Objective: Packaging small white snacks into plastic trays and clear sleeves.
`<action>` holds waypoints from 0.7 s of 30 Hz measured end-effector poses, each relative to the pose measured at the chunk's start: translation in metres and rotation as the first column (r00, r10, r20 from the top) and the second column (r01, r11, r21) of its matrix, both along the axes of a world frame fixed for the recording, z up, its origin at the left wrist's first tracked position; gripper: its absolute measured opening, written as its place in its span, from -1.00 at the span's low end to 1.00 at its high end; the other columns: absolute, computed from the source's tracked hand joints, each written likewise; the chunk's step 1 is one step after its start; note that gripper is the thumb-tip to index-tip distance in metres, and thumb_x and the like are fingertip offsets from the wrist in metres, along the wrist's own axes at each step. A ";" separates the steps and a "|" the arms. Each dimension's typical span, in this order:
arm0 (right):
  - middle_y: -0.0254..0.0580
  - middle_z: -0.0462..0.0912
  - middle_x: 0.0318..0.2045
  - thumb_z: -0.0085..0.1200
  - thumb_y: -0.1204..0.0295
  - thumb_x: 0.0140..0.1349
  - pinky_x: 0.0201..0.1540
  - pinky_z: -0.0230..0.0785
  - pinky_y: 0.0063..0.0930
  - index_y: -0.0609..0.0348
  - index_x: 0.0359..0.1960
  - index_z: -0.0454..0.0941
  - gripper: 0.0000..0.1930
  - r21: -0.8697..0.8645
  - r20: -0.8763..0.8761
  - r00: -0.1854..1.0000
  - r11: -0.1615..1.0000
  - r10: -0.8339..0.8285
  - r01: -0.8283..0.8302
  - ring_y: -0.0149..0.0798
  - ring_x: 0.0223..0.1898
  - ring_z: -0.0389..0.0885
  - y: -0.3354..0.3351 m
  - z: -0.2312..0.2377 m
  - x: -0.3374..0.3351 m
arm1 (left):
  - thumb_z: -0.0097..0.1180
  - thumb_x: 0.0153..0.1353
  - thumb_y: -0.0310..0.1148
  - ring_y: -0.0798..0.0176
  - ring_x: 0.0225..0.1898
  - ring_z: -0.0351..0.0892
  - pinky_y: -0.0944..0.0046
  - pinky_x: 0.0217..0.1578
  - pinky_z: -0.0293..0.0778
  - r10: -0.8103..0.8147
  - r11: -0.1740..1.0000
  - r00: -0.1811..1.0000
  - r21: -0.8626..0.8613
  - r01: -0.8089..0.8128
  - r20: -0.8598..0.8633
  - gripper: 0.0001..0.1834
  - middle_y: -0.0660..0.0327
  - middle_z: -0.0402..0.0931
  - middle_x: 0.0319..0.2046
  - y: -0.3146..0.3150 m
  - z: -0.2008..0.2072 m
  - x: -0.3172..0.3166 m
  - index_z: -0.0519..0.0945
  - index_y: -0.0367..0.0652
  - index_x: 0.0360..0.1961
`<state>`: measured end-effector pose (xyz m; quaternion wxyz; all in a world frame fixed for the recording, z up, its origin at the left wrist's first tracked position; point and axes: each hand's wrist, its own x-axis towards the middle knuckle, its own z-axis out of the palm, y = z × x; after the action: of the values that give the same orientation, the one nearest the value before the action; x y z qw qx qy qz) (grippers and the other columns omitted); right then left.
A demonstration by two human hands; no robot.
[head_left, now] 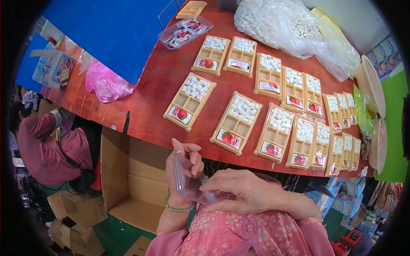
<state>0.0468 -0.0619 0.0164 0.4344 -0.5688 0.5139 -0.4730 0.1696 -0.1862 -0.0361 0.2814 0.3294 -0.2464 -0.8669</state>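
Pink flowered clothing point(213, 228) lies nearest, below the front edge of the red table point(149, 106); just short of that edge, the person's left hand point(171, 170), fingers raised, holds a clear plastic piece point(182, 181); the right hand point(243, 187) curves over its lower part, touching it, though whether it grips cannot be told; an open cardboard box point(141, 207) stands below the table's front edge; on the table, cream trays point(194, 105) form two rows, holding white pieces point(198, 87) and strawberry-printed packets point(180, 114); on the table's left part sits a pink plastic bag point(104, 81); along its far side rest a clear tub point(205, 26) and a big clear bag point(273, 23).
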 end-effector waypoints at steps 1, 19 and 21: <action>-0.05 0.54 -0.32 0.21 0.31 0.11 -0.31 0.44 -0.28 0.26 -0.18 0.51 -0.68 -0.001 0.003 1.000 1.000 -0.005 0.005 -0.05 -0.33 0.55 0.000 -0.007 0.006 | -0.22 0.38 0.03 0.45 -0.75 0.23 0.47 -0.73 0.12 -0.005 1.000 1.000 -0.001 0.005 0.003 -0.45 0.30 0.32 -0.65 0.002 -0.006 0.001 0.52 -0.32 -0.31; -0.40 0.62 -0.43 0.18 0.46 0.17 -0.04 0.30 -0.49 0.21 -0.35 0.63 -0.91 0.226 0.510 0.852 0.974 -0.118 0.000 -0.45 -0.20 0.45 0.012 -0.032 0.010 | 0.30 -0.14 0.24 0.20 -0.03 0.41 0.24 -0.02 0.36 -0.256 0.880 0.966 -0.403 0.250 0.041 0.13 0.01 0.33 -0.06 0.057 0.016 0.007 0.06 -0.30 0.26; -0.41 0.56 -0.51 0.14 0.50 0.19 -0.27 0.36 -0.68 0.23 -0.31 0.65 -0.91 0.210 0.580 0.804 0.978 -0.126 0.002 -0.55 -0.39 0.49 0.011 -0.030 0.007 | 0.28 -0.15 0.29 0.20 -0.06 0.42 0.23 -0.03 0.36 -0.354 0.842 0.935 -0.435 0.318 -0.004 0.14 0.01 0.32 -0.07 0.054 0.015 0.006 0.08 -0.30 0.25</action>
<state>0.0541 -0.0506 -0.0139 0.6110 -0.3293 0.4169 -0.5868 0.1753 -0.1323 -0.0209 0.2006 0.1746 -0.4723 -0.8404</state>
